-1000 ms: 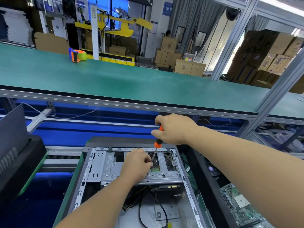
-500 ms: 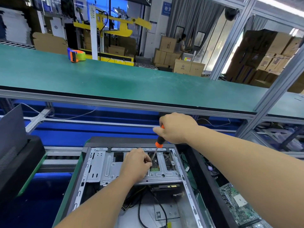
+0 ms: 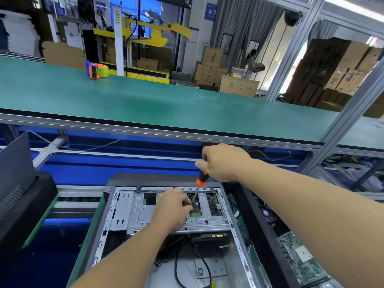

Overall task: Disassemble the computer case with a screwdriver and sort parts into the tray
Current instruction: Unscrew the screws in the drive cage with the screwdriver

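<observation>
Evidently the right hand (image 3: 223, 163) is gripping the screwdriver (image 3: 200, 180) while the left hand (image 3: 173, 206) is pinching its tip (bracket (image 3: 178, 225) undone yet, tray unseen).

My right hand (image 3: 223, 163) has edged a little lower on the screwdriver (image 3: 200, 179) handle (barely a shift). Far back, a person (image 3: 250, 62) now stands by the cardboard boxes (image 3: 239, 84), carrying one.
</observation>
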